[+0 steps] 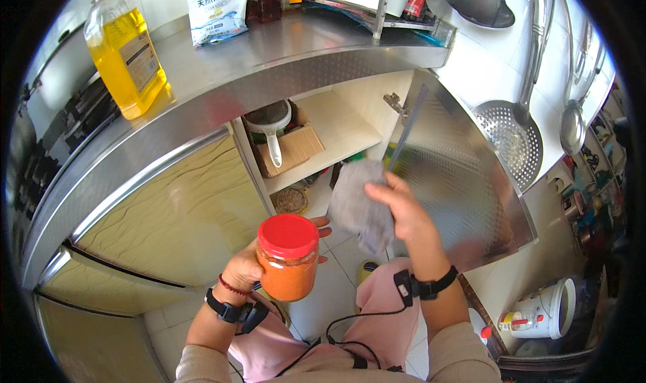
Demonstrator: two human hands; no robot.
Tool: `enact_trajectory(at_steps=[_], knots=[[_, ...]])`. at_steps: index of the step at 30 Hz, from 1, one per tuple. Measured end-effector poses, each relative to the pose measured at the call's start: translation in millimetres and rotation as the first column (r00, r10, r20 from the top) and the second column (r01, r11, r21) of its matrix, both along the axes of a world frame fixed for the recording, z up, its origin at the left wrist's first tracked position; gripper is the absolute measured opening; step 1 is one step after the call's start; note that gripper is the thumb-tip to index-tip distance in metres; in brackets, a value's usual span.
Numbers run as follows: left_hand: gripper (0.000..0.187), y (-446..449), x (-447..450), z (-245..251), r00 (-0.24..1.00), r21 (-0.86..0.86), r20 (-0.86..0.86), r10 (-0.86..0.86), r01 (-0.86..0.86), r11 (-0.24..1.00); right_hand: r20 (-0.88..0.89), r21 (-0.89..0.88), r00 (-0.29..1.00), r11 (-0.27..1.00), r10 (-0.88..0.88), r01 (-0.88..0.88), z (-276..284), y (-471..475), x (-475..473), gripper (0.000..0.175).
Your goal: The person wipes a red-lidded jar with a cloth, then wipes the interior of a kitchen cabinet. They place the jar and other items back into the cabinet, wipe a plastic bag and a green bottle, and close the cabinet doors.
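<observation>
My left hand [245,267] grips a glass jar [287,277] full of an orange-red paste, with its fingers wrapped behind the glass. A red lid [288,235] covers the jar's top. To the right, my right hand [404,206] pinches a folded grey cloth [361,201], thumb on the near face. The cloth hangs a little apart from the jar. Beyond both hands is a cabinet with its door [454,181] swung wide to the right. On its shelf [335,123] sit a white-handled pan [272,131] and a piece of cardboard [295,148].
A stainless steel counter [282,50] runs above the cabinet. On it stand a bottle of yellow oil [128,65] and a bag of salt [218,10]. A skimmer [509,136] and ladle [573,128] hang on the right wall. A white bucket [550,307] lies at lower right.
</observation>
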State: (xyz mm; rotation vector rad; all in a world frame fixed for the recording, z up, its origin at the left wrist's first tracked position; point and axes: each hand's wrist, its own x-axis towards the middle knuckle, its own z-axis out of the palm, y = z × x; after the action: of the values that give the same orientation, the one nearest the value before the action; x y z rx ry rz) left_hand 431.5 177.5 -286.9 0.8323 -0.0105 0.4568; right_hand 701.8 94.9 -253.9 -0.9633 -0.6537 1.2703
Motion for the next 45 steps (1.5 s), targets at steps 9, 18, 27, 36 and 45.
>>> enact_trajectory(at_steps=[9,18,27,36,45], knots=[[0.107,26.3,29.0,-22.7,0.986,0.009,-0.111,-0.123,0.125,0.992,0.223,0.043,0.931,0.957,-0.288,0.286,-56.6,168.5,83.7,0.044],[0.107,25.0,16.2,-19.4,0.975,-0.023,-0.203,0.091,-0.097,0.995,0.988,-0.088,-0.096,0.943,0.125,0.32,-132.1,233.6,49.0,0.066],[0.104,30.1,13.9,-23.0,0.961,-0.051,-0.22,0.168,-0.183,0.982,0.944,-0.149,-0.218,0.907,0.249,0.394,-138.2,222.1,110.7,0.063],[0.106,25.3,7.4,-24.9,0.972,-0.106,-0.207,0.113,-0.137,0.985,0.938,-0.21,-0.189,0.909,0.291,0.359,-143.1,267.8,158.4,0.077],[0.11,30.0,12.0,-22.1,0.959,-0.127,-0.27,0.082,-0.12,0.985,0.899,-0.319,-0.227,0.916,0.373,0.242,-159.8,361.6,178.9,0.083]])
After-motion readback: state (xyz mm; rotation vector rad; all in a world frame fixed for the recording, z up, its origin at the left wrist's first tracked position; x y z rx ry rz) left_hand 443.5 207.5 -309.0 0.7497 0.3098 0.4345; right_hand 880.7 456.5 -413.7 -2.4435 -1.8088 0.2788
